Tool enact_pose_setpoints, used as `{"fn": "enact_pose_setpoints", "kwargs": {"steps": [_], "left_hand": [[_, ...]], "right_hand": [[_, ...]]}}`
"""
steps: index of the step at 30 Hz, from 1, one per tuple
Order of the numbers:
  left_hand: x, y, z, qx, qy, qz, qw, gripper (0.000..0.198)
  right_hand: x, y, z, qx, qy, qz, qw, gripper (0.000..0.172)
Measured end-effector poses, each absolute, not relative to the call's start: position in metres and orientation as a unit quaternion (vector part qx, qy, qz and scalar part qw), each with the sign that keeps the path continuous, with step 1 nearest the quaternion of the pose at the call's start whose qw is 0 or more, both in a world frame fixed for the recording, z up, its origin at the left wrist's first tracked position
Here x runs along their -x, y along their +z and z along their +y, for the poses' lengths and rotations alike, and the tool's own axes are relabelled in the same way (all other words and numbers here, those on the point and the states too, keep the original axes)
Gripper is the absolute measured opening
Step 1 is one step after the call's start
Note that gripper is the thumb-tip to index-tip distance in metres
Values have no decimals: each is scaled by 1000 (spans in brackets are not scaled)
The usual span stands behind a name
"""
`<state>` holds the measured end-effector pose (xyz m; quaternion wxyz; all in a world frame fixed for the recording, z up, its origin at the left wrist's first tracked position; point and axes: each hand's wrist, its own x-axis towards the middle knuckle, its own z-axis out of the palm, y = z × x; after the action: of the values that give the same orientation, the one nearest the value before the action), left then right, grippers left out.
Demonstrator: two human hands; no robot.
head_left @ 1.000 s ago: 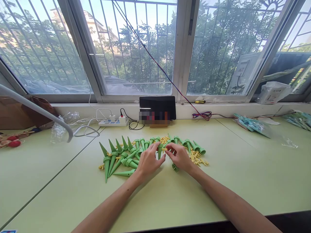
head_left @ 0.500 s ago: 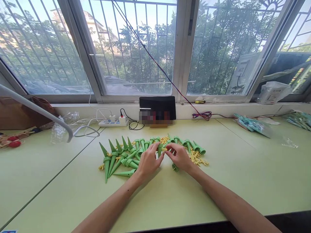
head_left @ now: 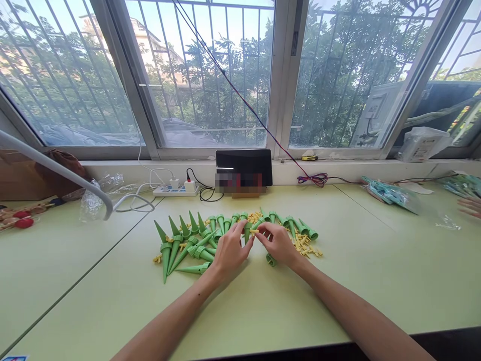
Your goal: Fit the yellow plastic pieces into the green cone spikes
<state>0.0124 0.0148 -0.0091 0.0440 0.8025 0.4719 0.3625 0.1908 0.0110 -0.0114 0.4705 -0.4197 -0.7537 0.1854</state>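
Note:
My left hand (head_left: 232, 246) is closed on a green plastic watering spike (head_left: 247, 231), held with its wide collar up. Between the thumb and fingertips of my right hand (head_left: 278, 242) is a small yellow T-shaped valve (head_left: 254, 231), at the side of the spike's collar. Whether the valve sits in the collar I cannot tell. Left of my hands lie several green spikes (head_left: 174, 250), some with yellow pieces by their collars. Behind and to the right are more spikes (head_left: 308, 229) and a loose pile of yellow valves (head_left: 306, 246). One spike's round end (head_left: 270, 259) shows beneath my right wrist.
A dark-screened tablet (head_left: 243, 168) stands against the sill, beside a white power strip (head_left: 176, 189) with cables. A white curved tube (head_left: 56, 168) crosses at left. Plastic-wrapped teal items (head_left: 391, 194) lie at right. Another person's hand (head_left: 470, 205) shows at the right edge.
Another person's hand has come into view at the right edge. My two hands, the spike and the valve show almost no movement.

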Motion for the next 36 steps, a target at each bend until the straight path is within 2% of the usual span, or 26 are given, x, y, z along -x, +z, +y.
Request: {"fn": "enact_pose_setpoints", "kwargs": {"steps": [15, 28, 36], "left_hand": [[-13, -10, 16, -806, 369, 460, 52, 37], [-13, -11, 17, -804, 372, 460, 51, 37], [-13, -11, 17, -803, 376, 459, 59, 38]], "right_hand": [[-191, -12, 10, 420, 199, -752, 468, 18], [-191, -10, 9, 418, 200, -746, 478, 10], [-191, -12, 9, 415, 196, -747, 481, 16]]}}
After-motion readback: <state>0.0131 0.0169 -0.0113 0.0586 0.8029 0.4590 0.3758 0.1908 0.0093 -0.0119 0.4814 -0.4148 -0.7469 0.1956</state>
